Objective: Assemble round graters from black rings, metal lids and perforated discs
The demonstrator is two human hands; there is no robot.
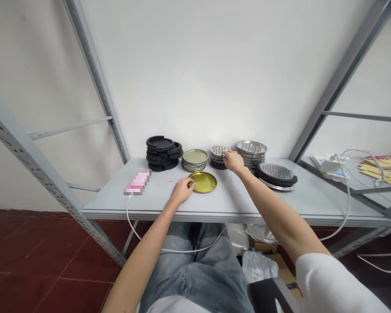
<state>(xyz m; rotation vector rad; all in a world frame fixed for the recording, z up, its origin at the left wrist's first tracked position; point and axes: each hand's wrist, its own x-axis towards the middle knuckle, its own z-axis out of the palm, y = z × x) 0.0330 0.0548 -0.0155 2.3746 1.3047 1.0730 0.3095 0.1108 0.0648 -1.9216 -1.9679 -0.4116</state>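
A shallow gold disc (203,182) lies on the grey table near its front. My left hand (183,190) is at its left edge, fingers curled against the rim. Farther back, my right hand (233,160) reaches to a small stack of slotted metal discs (219,151), its fingers closed on the right side of the top. Left of that stands a stack of gold-rimmed lids (194,157). Larger slotted metal trays (251,148) are piled behind my right hand. A slotted plate in a black ring (276,172) rests on silver pieces to the right.
Black rings (160,153) are stacked at the back left. A pink phone (138,181), blurred out, lies at the left with a white cable hanging over the table (163,210) edge. Metal shelf posts flank both sides. Bags and cardboard sit below.
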